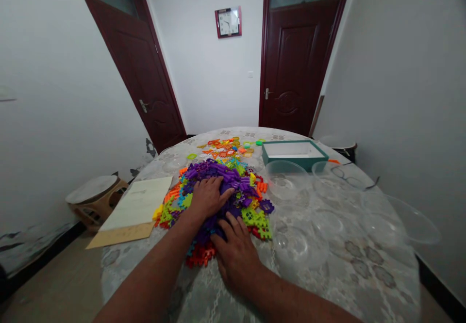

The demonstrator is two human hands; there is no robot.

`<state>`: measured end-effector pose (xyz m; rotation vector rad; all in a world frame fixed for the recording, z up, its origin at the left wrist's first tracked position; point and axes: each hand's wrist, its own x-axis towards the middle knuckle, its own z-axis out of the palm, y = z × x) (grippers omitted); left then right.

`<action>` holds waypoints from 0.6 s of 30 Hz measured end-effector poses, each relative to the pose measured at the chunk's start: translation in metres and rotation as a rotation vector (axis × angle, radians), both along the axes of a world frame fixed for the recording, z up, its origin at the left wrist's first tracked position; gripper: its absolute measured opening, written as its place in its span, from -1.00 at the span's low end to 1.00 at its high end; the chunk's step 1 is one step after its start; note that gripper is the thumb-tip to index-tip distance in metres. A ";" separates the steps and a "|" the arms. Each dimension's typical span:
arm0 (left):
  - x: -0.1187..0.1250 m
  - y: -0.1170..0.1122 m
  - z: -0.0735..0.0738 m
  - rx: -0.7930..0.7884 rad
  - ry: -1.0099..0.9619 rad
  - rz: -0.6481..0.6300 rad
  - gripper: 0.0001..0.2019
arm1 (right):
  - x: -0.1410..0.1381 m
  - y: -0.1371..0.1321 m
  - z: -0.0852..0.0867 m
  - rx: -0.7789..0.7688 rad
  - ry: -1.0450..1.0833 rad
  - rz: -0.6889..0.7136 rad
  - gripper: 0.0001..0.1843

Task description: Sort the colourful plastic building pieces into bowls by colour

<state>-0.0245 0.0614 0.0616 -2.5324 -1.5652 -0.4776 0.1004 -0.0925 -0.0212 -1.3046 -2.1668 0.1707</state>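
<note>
A heap of coloured plastic building pieces [240,182], mostly purple on top with orange, green and red round the edges, lies in the middle of the round table [204,289]. My left hand [207,198] lies flat on the purple pieces with its fingers stretched out. My right hand [236,252] rests at the near edge of the heap, fingers spread and touching the pieces. Neither hand grips anything. A second, looser patch of orange and yellow pieces [225,148] lies farther back.
Several clear plastic bowls [287,177] stand to the right of the heap. A teal shallow box [294,153] sits at the back right, a pair of glasses [349,177] near it. A paper sheet on cardboard [134,206] overhangs the left edge. A stool [94,199] stands at the left.
</note>
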 end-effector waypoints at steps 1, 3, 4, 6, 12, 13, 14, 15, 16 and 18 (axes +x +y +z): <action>0.006 0.001 0.001 -0.011 0.011 -0.019 -0.34 | 0.001 0.000 0.000 -0.006 0.002 0.002 -0.51; 0.018 0.003 0.003 -0.039 0.038 -0.056 -0.34 | 0.001 0.001 0.000 -0.016 0.009 0.001 -0.52; 0.024 0.004 0.004 -0.052 0.056 -0.068 -0.34 | 0.002 0.002 0.000 -0.014 0.015 -0.005 -0.52; 0.033 0.006 0.005 -0.074 0.088 -0.084 -0.36 | 0.002 0.004 -0.002 0.001 0.025 -0.020 -0.52; 0.046 0.020 0.004 -0.161 0.111 -0.256 -0.43 | 0.002 0.009 -0.009 0.079 0.031 -0.060 -0.50; 0.046 0.022 0.005 -0.177 0.096 -0.284 -0.44 | 0.002 0.010 -0.010 0.082 0.025 -0.065 -0.50; 0.044 0.023 0.006 -0.186 0.069 -0.312 -0.45 | 0.002 0.012 -0.011 0.081 0.018 -0.071 -0.49; 0.041 0.023 0.009 -0.186 0.031 -0.336 -0.48 | 0.003 0.014 -0.012 0.079 0.015 -0.078 -0.47; 0.035 0.021 0.011 -0.176 -0.013 -0.356 -0.50 | 0.004 0.016 -0.012 0.081 0.018 -0.087 -0.45; 0.016 0.009 0.017 -0.138 -0.105 -0.371 -0.54 | 0.007 0.021 -0.013 0.100 0.049 -0.110 -0.39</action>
